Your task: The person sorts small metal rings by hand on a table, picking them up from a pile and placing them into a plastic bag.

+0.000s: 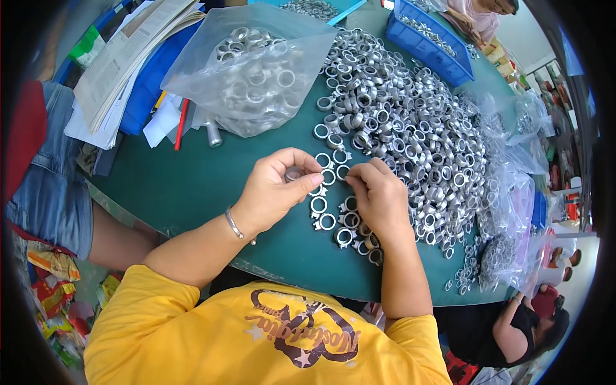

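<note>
My left hand (273, 189), with a silver bangle at its wrist, is closed in a pinch. A grey metal ring (293, 174) shows inside the curl of its fingers. My right hand (383, 200) is also closed, thumb and forefinger pressed together beside another metal ring (342, 172); whether they grip it is partly hidden. Between and below the hands several rings with small side lugs lie flat in short rows, among them a ring (327, 221) nearest my left forearm. Darker rings (344, 237) sit under my right wrist. A large heap of such rings (398, 122) spreads beyond my right hand.
The green table (212, 186) carries a clear plastic bag of rings (250, 83), a red pen (182, 124), stacked papers (122, 70) and a blue bin (430, 42). Plastic bags (513, 167) line the right edge. A person in denim shorts (54, 173) is at left; others sit right and far.
</note>
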A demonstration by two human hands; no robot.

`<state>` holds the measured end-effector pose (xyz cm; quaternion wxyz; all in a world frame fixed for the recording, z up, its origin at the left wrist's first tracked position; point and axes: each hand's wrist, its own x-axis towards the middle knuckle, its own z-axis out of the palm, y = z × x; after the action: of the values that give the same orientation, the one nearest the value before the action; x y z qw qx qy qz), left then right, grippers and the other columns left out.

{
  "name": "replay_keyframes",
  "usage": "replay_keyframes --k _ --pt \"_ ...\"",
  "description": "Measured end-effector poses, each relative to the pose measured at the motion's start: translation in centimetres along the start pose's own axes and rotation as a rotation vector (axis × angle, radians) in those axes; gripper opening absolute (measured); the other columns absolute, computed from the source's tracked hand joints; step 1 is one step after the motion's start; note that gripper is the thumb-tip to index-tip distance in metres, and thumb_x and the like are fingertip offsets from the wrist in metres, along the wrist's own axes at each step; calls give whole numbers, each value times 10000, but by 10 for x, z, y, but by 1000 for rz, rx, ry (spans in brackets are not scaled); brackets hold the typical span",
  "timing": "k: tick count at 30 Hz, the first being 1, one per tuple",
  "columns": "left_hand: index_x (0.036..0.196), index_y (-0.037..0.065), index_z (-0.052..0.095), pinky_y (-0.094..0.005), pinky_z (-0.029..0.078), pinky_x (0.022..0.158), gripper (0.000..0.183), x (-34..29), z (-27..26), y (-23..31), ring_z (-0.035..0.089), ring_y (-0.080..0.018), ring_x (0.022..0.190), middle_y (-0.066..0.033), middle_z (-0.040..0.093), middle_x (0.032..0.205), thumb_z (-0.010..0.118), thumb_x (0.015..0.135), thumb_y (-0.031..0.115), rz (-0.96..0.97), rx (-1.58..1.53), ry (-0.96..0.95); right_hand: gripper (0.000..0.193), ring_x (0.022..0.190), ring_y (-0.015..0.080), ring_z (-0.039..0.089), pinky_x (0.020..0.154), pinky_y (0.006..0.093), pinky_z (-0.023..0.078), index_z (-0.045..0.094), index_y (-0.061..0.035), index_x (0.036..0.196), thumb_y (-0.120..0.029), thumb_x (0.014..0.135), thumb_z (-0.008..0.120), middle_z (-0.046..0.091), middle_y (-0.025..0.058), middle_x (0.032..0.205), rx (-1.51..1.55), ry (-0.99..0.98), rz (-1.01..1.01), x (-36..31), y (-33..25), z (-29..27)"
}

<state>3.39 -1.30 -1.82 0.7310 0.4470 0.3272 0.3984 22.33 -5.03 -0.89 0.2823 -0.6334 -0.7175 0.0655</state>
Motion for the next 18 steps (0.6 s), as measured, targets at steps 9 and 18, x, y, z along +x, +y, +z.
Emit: replay_keyframes --k 9,18 --pt "969 -9 582 -174 354 459 128 0 2 -1 469 -55 554 -20 565 766 606 878 77 -60 32 19 166 612 235 551 535 330 445 626 -84 811 -38 656 665 584 39 757 73 98 -307 2 4 -1" --pt "898 -18 628 -180 407 513 117 -1 0 -4 512 -59 614 -27 577 853 681 799 14 129 210 -90 241 650 205 593 555 275 472 610 -6 1003 45 770 644 644 117 861 517 109 -118 -13 -4 2"
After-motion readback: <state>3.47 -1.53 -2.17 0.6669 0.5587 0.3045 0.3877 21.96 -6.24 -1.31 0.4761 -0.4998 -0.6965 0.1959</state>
